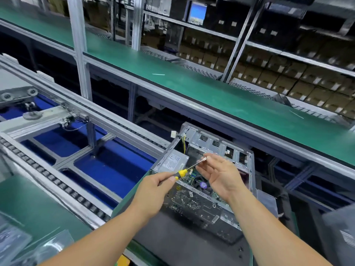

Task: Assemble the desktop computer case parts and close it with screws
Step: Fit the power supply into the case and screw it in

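Open computer case (207,181) on side at bench's far edge, side panel off; left hand (153,191) gripping screwdriver (190,167) handle; right hand (221,175) pinching tip, likely seating screw; next probably needs steady lowering onto hole.

The printed label (171,161) on the power supply (173,162) is too small to read.

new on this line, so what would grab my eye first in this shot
Low in the middle, two bare hands meet over an open computer case: the left hand grips a yellow-handled screwdriver, and the right hand pinches its metal tip. Behind them a long green bench crosses the picture, with blue-floored conveyor bays at left.
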